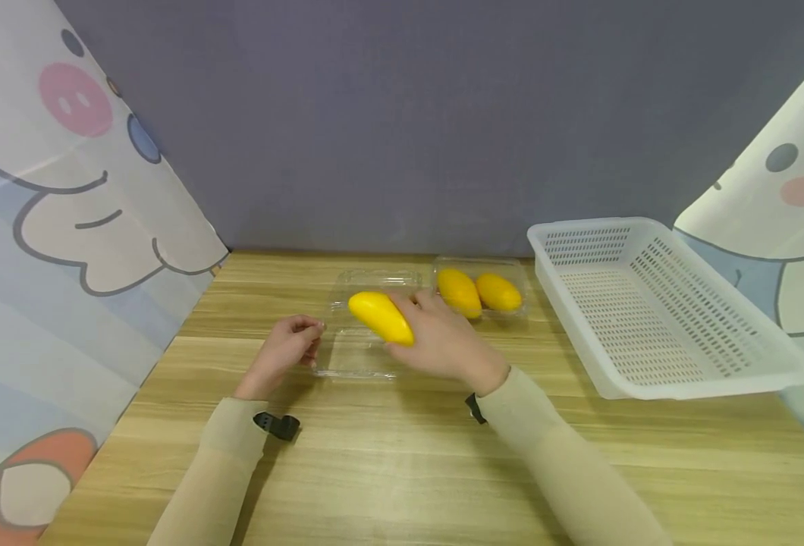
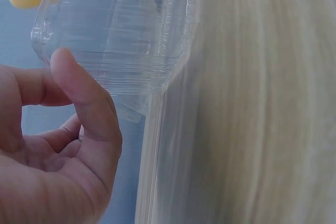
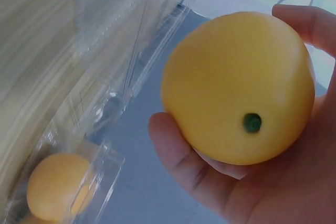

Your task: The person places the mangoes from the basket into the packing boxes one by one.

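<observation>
My right hand (image 1: 443, 341) grips a yellow mango (image 1: 378, 315), holding it above a clear plastic box (image 1: 354, 360). The right wrist view shows this mango's green stem end (image 3: 252, 123), with thumb and fingers curled round its sides. At the box's left side, my left hand (image 1: 286, 349) pinches the rim between thumb and index finger. In the left wrist view the thumb (image 2: 86, 98) lies against the transparent wall, and the other fingers are curled back. Two more mangoes (image 1: 459, 292) lie in a second clear box (image 1: 525, 288) just right of the first.
A white perforated plastic basket (image 1: 573, 334) stands on the right side of the wooden table (image 1: 388, 470). A grey wall (image 1: 388, 136) rises along the table's back edge. Cartoon-printed sheets (image 1: 136, 220) flank the left and right.
</observation>
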{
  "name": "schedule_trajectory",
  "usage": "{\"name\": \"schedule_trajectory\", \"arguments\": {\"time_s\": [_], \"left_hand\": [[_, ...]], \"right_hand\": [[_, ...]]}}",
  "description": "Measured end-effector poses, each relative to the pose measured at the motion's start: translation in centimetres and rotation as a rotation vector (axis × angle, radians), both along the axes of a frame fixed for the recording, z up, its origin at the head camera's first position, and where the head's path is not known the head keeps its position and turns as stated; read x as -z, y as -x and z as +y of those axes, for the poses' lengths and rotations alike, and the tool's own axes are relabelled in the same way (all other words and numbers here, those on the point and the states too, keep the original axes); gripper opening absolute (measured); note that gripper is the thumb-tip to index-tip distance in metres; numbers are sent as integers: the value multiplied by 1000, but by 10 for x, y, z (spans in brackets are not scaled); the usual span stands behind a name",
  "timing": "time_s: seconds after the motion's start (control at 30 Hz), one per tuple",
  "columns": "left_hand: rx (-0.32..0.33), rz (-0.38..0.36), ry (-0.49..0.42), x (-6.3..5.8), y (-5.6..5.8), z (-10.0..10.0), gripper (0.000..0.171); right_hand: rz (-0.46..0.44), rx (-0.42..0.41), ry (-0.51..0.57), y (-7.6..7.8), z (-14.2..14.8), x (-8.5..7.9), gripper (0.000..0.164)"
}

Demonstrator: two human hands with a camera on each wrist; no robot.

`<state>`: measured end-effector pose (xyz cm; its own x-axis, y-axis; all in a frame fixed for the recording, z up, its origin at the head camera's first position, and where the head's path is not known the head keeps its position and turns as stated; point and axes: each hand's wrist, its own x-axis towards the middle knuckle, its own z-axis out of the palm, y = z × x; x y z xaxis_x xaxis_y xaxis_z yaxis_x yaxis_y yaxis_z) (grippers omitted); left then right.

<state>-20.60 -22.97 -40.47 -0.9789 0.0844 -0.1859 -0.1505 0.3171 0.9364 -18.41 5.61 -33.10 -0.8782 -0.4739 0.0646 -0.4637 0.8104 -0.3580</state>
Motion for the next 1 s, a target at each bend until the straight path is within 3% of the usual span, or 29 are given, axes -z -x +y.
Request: {"name": "schedule_trajectory", "arguments": {"time_s": [1.0], "left_hand": [[-7,-5,11,0,1,4,33]], "right_hand": [[-32,-31,-74,7,-43,22,79]]}}
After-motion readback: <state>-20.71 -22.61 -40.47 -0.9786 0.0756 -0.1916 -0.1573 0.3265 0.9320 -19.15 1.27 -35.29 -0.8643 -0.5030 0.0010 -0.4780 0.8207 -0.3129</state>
